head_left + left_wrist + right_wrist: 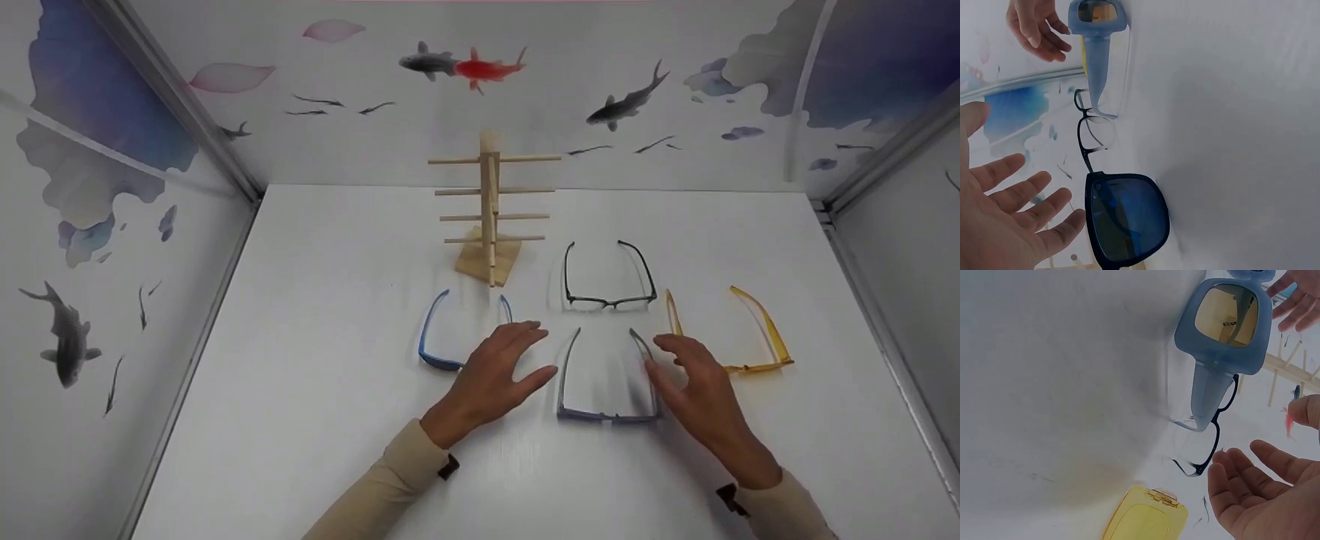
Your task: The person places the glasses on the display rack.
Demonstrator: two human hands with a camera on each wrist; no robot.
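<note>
Four pairs of glasses lie unfolded on the table. My left hand (491, 375), fingers spread and holding nothing, hovers over the right side of the blue sunglasses (440, 363); their dark lens (1129, 219) shows beside that hand in the left wrist view. My right hand (703, 390) holds nothing, its fingers loosely bent between the grey-blue glasses (609, 417) and the yellow glasses (776, 337). Black-rimmed glasses (611, 303) lie farther back, beyond the grey-blue pair. In the right wrist view the grey-blue frame (1261, 332) stands near my fingers.
A wooden rack (490, 202) with several pairs of horizontal pegs stands on a square base (472, 259) at the back middle of the white table (315, 300). Panels with painted fish (486, 70) enclose the table at the back and sides.
</note>
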